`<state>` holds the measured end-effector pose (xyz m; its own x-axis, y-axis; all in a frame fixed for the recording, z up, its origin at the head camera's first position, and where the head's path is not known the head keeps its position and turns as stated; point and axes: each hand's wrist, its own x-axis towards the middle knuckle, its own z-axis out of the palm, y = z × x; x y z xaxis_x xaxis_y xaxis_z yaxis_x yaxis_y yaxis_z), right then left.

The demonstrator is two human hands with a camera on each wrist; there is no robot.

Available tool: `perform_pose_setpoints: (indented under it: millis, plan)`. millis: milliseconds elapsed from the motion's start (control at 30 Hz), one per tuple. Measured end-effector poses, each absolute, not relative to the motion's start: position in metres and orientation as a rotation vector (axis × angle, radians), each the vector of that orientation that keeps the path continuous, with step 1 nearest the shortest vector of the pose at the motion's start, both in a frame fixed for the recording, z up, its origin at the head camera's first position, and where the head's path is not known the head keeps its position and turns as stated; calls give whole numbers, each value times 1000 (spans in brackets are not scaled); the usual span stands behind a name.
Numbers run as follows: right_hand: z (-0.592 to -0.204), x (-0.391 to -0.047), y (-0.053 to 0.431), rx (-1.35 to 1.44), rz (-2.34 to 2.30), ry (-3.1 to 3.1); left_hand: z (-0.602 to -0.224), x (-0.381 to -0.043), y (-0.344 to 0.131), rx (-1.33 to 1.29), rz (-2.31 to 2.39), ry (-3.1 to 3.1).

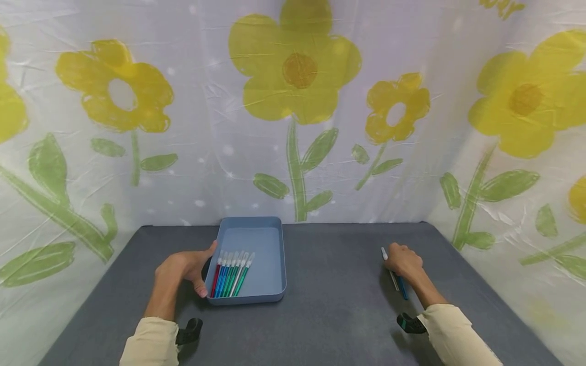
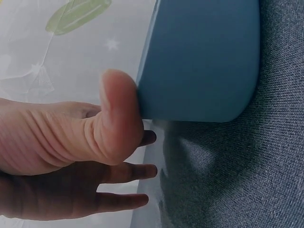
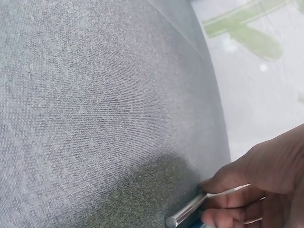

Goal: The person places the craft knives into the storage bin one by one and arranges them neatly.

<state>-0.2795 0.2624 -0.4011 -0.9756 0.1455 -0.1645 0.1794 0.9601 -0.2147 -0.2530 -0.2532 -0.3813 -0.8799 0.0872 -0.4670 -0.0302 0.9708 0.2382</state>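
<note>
A blue-grey tray [image 1: 270, 262] stands left of the table's middle. Several slim craft knives [image 1: 231, 274] with red, blue, green and silver handles and clear caps lie side by side in its left half. My left hand [image 1: 183, 267] is spread at the tray's left wall, thumb [image 2: 118, 116] against it near the front corner and fingers straight. On the right, my right hand [image 1: 405, 262] pinches a silver craft knife [image 3: 187, 211] between thumb and fingers, its capped end pointing away. A blue craft knife [image 1: 403, 288] lies alongside, partly hidden under the hand.
The dark grey table [image 1: 329, 284] reaches back to a white curtain [image 1: 192, 152] printed with yellow flowers, which also hangs along both sides. Black wrist mounts [image 1: 189, 331] sit at the cream sleeves [image 1: 153, 340].
</note>
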Motion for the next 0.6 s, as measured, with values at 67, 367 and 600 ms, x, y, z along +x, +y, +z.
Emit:
perform_pose_setpoints:
  millis: [67, 367, 600]
  plan:
    - [-401, -280, 263, 244, -343, 2969, -382, -253, -253, 34, 327, 2628]
    - [-400, -277, 260, 243, -356, 2992, -381, -252, -251, 56, 323, 2627]
    - [-390, -272, 245, 142, -383, 3063, -381, -253, -253, 68, 330, 2614]
